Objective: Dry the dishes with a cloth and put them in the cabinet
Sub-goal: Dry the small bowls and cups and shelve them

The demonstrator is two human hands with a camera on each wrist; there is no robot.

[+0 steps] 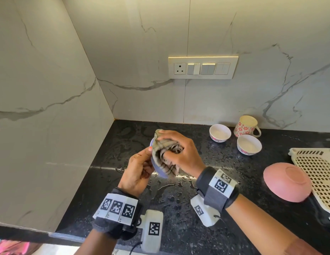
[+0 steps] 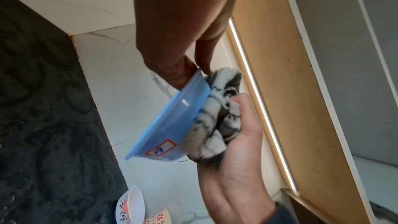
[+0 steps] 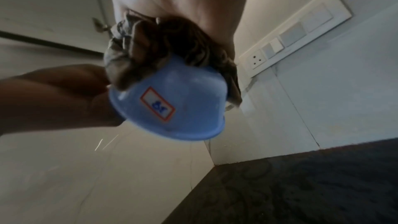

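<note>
Over the wet black counter, my left hand grips a small blue bowl by its rim, tilted on its side. My right hand clutches a crumpled striped cloth and presses it into the bowl's mouth. In the left wrist view, the left hand's thumb and fingers pinch the blue bowl, while the cloth bulges from it inside the right hand. The right wrist view shows the bowl's underside with a red-framed sticker and the cloth above it.
Two white floral bowls and a floral mug stand at the back right. A pink bowl lies upside down beside a cream perforated tray. A switch panel is on the marble wall.
</note>
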